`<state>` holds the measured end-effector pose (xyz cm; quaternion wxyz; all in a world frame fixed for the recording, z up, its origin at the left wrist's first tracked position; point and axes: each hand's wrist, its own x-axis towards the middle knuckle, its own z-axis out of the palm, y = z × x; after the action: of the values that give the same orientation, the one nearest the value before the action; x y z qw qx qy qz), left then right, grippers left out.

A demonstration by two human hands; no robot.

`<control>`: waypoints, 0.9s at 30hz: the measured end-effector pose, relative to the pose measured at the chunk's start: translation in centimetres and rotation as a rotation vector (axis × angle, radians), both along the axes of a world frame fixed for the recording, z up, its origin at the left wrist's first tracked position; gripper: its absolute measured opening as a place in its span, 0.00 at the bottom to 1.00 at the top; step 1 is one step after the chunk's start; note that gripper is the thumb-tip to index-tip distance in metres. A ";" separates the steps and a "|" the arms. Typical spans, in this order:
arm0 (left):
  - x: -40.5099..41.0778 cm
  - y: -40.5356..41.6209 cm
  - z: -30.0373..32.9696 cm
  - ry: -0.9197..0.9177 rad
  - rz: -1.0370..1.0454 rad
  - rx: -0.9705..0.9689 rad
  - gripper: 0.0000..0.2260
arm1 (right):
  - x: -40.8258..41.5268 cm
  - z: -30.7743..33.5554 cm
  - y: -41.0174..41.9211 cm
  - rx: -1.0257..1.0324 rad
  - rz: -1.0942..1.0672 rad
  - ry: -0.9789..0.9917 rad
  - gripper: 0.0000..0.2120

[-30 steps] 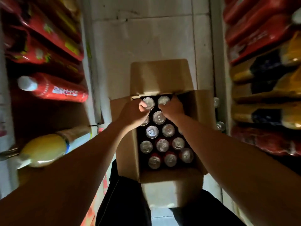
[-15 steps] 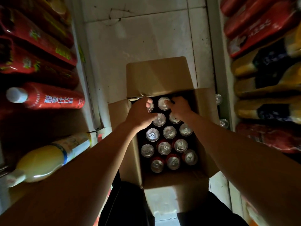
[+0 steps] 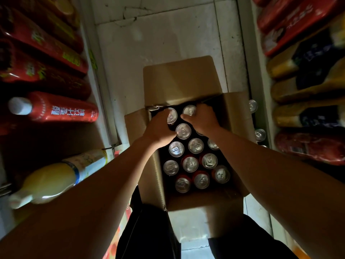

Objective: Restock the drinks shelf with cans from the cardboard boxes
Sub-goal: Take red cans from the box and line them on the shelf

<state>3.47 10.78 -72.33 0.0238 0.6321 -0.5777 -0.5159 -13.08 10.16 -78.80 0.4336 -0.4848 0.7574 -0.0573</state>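
An open cardboard box (image 3: 179, 79) stands on the floor between two shelves, its far flap folded up. Several red cans with silver tops (image 3: 190, 164) fill it upright. My left hand (image 3: 158, 128) curls round a can (image 3: 172, 115) in the far row. My right hand (image 3: 202, 119) curls round the neighbouring can (image 3: 189, 110) in the same row. Both hands are down inside the box's far end, and their fingers are partly hidden behind the cans.
The left shelf (image 3: 104, 101) holds red bottles (image 3: 61, 109) and a yellow bottle (image 3: 46, 180) lying on their sides. The right shelf carries red and yellow-and-dark bottles (image 3: 306, 113). Two can tops (image 3: 259, 135) show beside the box's right wall. The pale tiled floor (image 3: 158, 43) stretches beyond the box.
Both hands stay on the far-row cans, shifting only slightly. The view has drifted a little, so the box sits further right in the frame.
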 end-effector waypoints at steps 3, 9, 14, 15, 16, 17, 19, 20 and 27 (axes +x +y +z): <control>0.3 -0.1 0.5 -0.058 -0.083 0.079 0.30 | -0.5 2.8 0.0 -0.076 -0.036 0.004 0.21; -2.0 -2.8 8.9 0.179 -0.121 -0.054 0.46 | -2.8 14.8 -0.2 -0.214 -0.348 -0.248 0.22; -6.0 -5.4 23.2 0.252 -0.300 -0.202 0.31 | -6.1 31.9 -0.5 -0.223 -0.481 -0.449 0.21; -6.9 -5.8 26.7 0.272 -0.286 -0.241 0.28 | -7.0 36.1 -0.4 -0.251 -0.489 -0.478 0.22; -8.1 -6.1 30.7 0.299 -0.264 -0.245 0.27 | -8.0 40.5 0.0 -0.270 -0.469 -0.486 0.23; -8.8 -5.9 33.2 0.341 -0.227 -0.216 0.26 | -8.3 43.5 0.8 -0.291 -0.437 -0.513 0.25; -11.5 -6.1 41.8 0.431 -0.192 -0.213 0.26 | -9.8 51.8 1.9 -0.393 -0.451 -0.588 0.31; -12.9 -5.8 46.0 0.504 -0.194 -0.205 0.26 | -10.5 55.7 2.8 -0.440 -0.479 -0.613 0.34; -22.9 -1.3 66.6 0.695 -0.369 -0.471 0.27 | -14.5 74.8 8.2 -0.843 -0.818 -0.327 0.32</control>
<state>-19.41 9.48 -5.74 0.2669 0.2855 -0.7400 -0.5474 -27.62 18.37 -3.99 0.2577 -0.2695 0.7179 -0.5878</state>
